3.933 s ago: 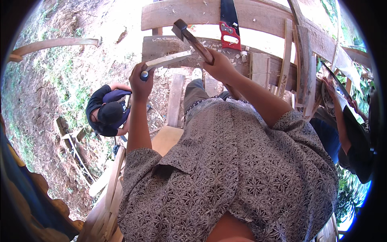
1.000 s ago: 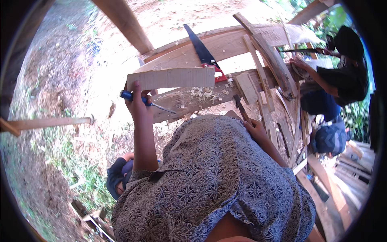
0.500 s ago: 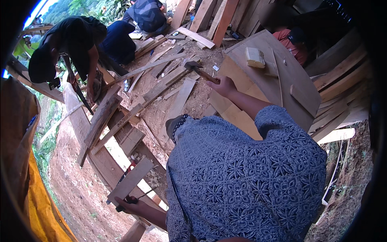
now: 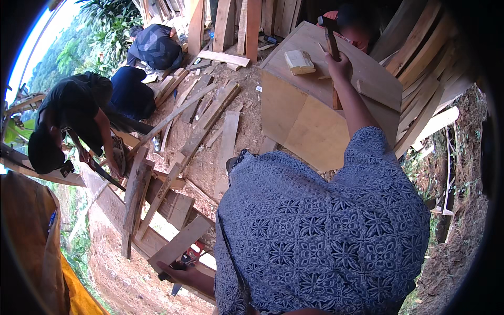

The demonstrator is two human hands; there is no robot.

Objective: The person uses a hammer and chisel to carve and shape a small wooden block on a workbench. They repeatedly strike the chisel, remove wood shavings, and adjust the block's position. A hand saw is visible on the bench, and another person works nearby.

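My right hand (image 4: 340,65) is closed round the wooden handle of a hammer (image 4: 332,39), raised upright in front of a large wooden box (image 4: 310,118). The hammer's dark head is at the top, near the box's far edge. A pale wood block (image 4: 300,62) lies on the box, left of that hand. Low on the left, my left hand (image 4: 181,274) is closed round a dark-handled tool (image 4: 164,275), its kind partly hidden by the fingers. Right beside it a flat grey board (image 4: 182,242) slants upward. A red-handled tool (image 4: 195,251) lies by the board.
A person in dark clothes (image 4: 71,105) bends over boards at the left; another crouches farther back (image 4: 155,47). Someone (image 4: 359,39) is behind the box. Planks (image 4: 205,123) lie across the dirt. Stacked boards (image 4: 420,100) stand at the right, and an orange sheet (image 4: 79,289) hangs lower left.
My right hand has swung the hammer from above the ground to the right, over the box. The view has shifted. My left hand keeps hold of the dark-handled tool beside the board.
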